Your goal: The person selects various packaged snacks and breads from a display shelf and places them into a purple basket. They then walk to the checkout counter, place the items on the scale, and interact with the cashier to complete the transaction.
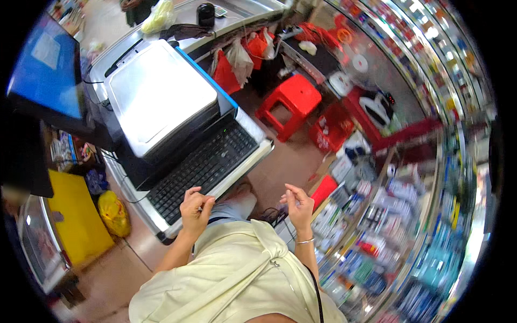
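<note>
My left hand [196,210] is bent with its fingers loosely curled near the front edge of the black keyboard [202,169]; nothing shows in it, and I cannot tell whether it touches the keys. My right hand [298,206], with a bangle [305,241] at the wrist, hangs over the floor to the right, fingers part bent and apart, holding nothing. Behind the keyboard sits a device with a broad silver metal plate [161,95], like a counter scale. To its left a monitor [48,68] shows a blue screen.
A red plastic stool [297,97] stands beyond the counter's corner. Shelves and glass cases packed with goods [375,226] run along my right. A yellow board [78,220] and a yellow plastic bag [114,214] are at the left. Another person [139,10] stands beyond the counter.
</note>
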Demonstrator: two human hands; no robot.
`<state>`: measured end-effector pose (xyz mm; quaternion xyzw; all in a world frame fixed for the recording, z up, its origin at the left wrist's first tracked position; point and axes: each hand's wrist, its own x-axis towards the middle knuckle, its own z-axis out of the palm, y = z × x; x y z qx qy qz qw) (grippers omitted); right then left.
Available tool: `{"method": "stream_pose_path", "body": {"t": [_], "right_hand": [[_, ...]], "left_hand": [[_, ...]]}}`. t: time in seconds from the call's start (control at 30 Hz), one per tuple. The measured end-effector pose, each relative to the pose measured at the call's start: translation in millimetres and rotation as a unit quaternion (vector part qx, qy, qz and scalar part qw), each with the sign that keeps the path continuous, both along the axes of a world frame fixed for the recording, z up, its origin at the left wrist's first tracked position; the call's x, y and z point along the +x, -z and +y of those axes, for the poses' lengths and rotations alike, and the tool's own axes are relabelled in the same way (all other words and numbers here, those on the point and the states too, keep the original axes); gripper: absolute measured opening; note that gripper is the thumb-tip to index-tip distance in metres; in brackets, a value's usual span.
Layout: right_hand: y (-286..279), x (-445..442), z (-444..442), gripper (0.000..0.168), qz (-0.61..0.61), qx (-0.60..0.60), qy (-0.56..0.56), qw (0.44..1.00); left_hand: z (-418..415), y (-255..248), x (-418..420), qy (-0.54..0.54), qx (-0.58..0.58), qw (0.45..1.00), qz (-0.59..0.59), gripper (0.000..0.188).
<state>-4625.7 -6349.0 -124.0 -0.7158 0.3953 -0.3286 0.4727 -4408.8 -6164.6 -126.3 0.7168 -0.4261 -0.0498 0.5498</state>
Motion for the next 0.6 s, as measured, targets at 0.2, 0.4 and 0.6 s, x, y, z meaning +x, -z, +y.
{"method": "stream_pose_path", "body": {"t": [0.2, 0.4, 0.6], "right_hand": [[-4, 16, -183, 0.017, 0.098, -0.096, -0.16, 0.977], [5, 56, -336, 0.017, 0.077, -0.073, -0.273, 0.956], [-2, 178, -441, 0.015, 0.054, -0.125, -0.463, 0.876]], "left_hand": [[-165, 2, -8, -0.038, -0.081, 0.995, -0.037, 0.024], [-265, -17, 3, -0.131, -0.083, 0.985, -0.075, 0.023], [-300, -4, 1, -0.384, -0.025, 0.917, -0.103, 0.026]]}}
